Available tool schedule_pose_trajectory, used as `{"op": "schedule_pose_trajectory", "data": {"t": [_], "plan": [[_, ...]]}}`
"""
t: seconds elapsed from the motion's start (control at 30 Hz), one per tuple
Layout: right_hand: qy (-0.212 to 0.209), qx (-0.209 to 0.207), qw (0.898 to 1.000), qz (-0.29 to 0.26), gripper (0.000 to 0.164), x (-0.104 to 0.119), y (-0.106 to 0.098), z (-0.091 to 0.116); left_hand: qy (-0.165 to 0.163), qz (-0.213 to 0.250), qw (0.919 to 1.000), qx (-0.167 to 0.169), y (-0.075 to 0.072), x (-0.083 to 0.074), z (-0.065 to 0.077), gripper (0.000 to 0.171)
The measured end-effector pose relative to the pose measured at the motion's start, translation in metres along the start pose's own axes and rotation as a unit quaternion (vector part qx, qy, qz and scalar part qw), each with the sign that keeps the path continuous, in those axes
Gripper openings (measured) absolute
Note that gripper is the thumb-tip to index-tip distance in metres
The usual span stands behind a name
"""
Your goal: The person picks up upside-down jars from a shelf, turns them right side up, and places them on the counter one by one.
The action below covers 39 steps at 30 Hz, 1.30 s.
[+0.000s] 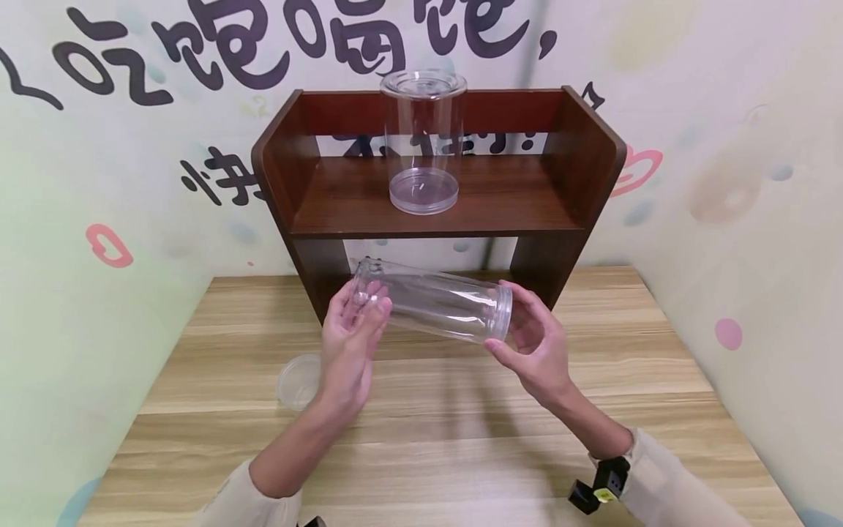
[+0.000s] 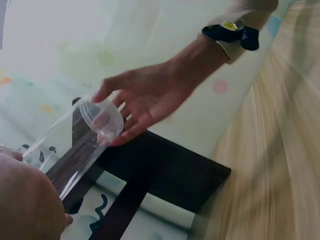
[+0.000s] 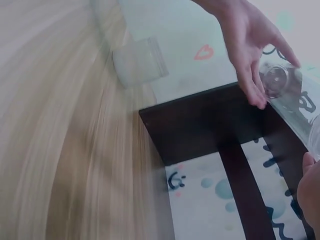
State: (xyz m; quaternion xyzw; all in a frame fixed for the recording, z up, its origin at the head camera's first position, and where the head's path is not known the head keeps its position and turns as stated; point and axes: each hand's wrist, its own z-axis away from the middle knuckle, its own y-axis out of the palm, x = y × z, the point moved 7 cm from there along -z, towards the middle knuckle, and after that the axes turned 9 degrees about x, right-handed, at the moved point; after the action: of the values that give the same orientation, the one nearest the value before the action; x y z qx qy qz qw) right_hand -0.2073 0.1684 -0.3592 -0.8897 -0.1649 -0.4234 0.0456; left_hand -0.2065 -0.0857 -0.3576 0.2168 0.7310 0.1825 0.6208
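Note:
A tall clear plastic jar (image 1: 431,301) lies nearly level in the air in front of the shelf, its screw lid (image 1: 503,313) toward the right. My left hand (image 1: 347,344) grips the base end, thumb on the near side and fingers behind. At the other end, my right hand (image 1: 541,350) holds the lid between thumb and fingers. The left wrist view shows the right hand (image 2: 155,92) curved around the lid's rim. In the right wrist view the left hand (image 3: 246,42) spans the jar's round base (image 3: 275,80).
A dark brown wooden shelf (image 1: 435,234) stands at the back of the wooden table (image 1: 421,454). A wide clear lidded jar (image 1: 423,139) sits upright on its upper board. Left of my left hand, a small clear container (image 1: 298,384) rests on the table.

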Motion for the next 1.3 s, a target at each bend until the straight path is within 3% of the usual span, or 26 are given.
{"op": "schedule_pose_trajectory", "data": {"t": [0.1, 0.2, 0.37, 0.57, 0.8, 0.93, 1.1, 1.3], "plan": [[-0.006, 0.014, 1.0, 0.013, 0.076, 0.004, -0.006, -0.002, -0.007, -0.078, 0.9969, -0.007, -0.01, -0.003, 0.0, 0.067], [-0.01, 0.026, 0.999, 0.025, 0.075, 0.007, -0.013, -0.003, 0.01, -0.141, 0.9899, -0.012, -0.021, -0.011, -0.001, 0.07], [-0.021, 0.044, 0.998, 0.046, 0.076, 0.014, -0.023, -0.004, 0.061, -0.203, 0.9768, -0.03, -0.036, -0.029, 0.0, 0.074], [0.0, 0.06, 0.994, 0.097, 0.078, 0.02, -0.035, -0.005, 0.118, -0.283, 0.9492, -0.072, -0.055, -0.054, -0.002, 0.073], [0.022, 0.086, 0.983, 0.16, 0.08, 0.028, -0.049, -0.01, 0.131, -0.334, 0.9293, -0.089, -0.076, -0.071, -0.021, 0.072], [0.027, 0.102, 0.973, 0.204, 0.084, 0.035, -0.056, -0.014, 0.133, -0.357, 0.9203, -0.091, -0.085, -0.074, -0.034, 0.07], [0.011, 0.127, 0.954, 0.27, 0.087, 0.047, -0.061, -0.02, 0.133, -0.367, 0.9159, -0.092, -0.091, -0.073, -0.046, 0.065], [0.012, 0.155, 0.919, 0.363, 0.087, 0.06, -0.071, -0.028, 0.144, -0.39, 0.9047, -0.093, -0.091, -0.072, -0.054, 0.059]]}}
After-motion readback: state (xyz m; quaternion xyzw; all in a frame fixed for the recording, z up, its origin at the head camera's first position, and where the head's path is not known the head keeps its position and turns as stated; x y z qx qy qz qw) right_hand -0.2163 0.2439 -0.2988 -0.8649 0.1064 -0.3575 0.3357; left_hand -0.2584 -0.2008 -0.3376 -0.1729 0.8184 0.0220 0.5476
